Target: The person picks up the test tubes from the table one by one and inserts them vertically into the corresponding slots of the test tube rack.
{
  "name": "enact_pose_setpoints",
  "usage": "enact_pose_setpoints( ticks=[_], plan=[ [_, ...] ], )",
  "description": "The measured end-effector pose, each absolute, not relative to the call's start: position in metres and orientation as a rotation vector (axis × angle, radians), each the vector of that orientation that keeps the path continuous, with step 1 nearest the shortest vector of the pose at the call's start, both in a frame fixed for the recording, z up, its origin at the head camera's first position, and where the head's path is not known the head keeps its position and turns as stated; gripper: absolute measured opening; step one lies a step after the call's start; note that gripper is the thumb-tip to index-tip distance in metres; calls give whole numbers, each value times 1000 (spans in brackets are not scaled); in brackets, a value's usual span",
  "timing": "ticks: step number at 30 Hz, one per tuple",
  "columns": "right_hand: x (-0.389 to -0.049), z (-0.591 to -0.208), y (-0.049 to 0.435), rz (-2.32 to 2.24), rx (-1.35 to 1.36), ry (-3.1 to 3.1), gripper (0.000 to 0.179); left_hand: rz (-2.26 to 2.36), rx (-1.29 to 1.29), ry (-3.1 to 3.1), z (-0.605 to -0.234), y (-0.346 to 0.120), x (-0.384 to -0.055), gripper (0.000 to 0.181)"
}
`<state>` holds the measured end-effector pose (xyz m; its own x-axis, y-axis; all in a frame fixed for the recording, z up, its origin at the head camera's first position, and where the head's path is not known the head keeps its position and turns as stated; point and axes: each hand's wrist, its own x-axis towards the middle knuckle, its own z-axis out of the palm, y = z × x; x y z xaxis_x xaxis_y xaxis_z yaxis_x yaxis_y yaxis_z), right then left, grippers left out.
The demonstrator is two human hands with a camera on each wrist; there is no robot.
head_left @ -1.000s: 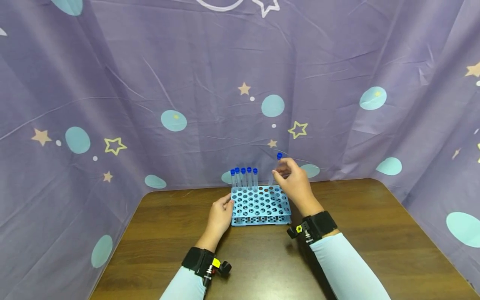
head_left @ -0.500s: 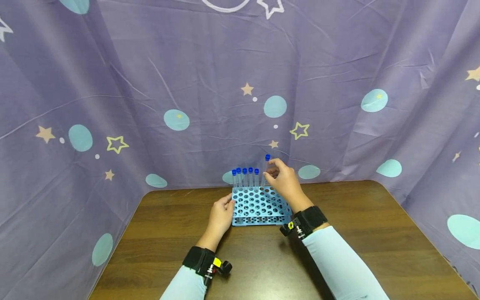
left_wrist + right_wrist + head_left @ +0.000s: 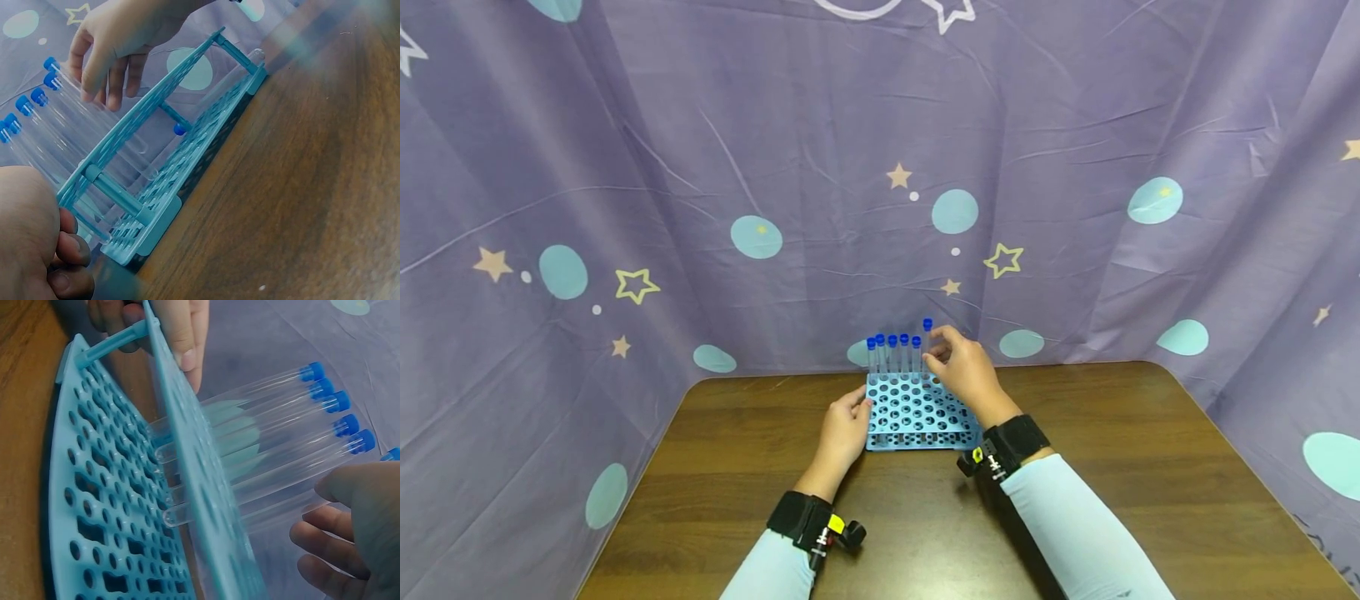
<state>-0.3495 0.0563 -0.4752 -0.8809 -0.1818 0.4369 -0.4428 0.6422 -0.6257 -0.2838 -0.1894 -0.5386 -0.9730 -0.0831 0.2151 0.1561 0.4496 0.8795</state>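
Observation:
A light blue test tube rack (image 3: 922, 432) stands on the table, its top plate full of round holes. My left hand (image 3: 844, 429) grips the rack's left end. My right hand (image 3: 966, 371) pinches a clear test tube (image 3: 927, 338) with a blue cap, its lower end down in the rack's back row. Five capped test tubes (image 3: 892, 358) stand in that row just left of it, with their caps lower than the pinched tube's. In the right wrist view the held tube's blue cap (image 3: 391, 454) shows only partly, above my thumb.
One more tube with a blue cap (image 3: 180, 129) lies low along the rack's far side in the left wrist view. The brown wooden table (image 3: 760, 450) ends against a purple patterned curtain (image 3: 820, 183) close behind the rack.
My right hand has carried the tube leftward over the rack to beside the five tubes, then lowered it. My left hand has stayed on the rack.

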Motion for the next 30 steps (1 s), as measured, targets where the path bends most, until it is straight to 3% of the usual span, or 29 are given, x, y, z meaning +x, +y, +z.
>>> enact_pose_setpoints(
  ticks=[30],
  plan=[
    [-349, -490, 53, 985, 456, -2589, 33, -1545, -53, -2469, -540, -188, -285, 43]
  ],
)
